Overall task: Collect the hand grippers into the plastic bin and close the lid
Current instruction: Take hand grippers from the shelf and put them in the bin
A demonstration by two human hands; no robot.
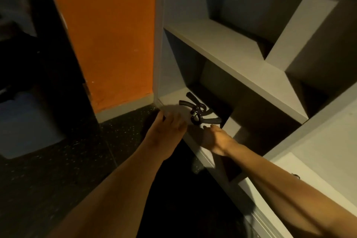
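A small pile of black hand grippers (197, 109) with metal springs lies on the bottom shelf (170, 106) of a grey cubby unit. My left hand (168, 124) reaches toward them from the left with fingers extended, just short of the pile. My right hand (214, 138) is just in front of the pile, palm up, with relaxed fingers pointing at the nearest gripper. Neither hand holds anything. A translucent plastic bin (25, 123) with its lid on stands on the floor at the far left.
The grey shelf unit (241, 67) has several open cubbies above and to the right. An orange wall panel (108, 35) stands left of it. The floor (77, 160) is dark and speckled. The scene is dim.
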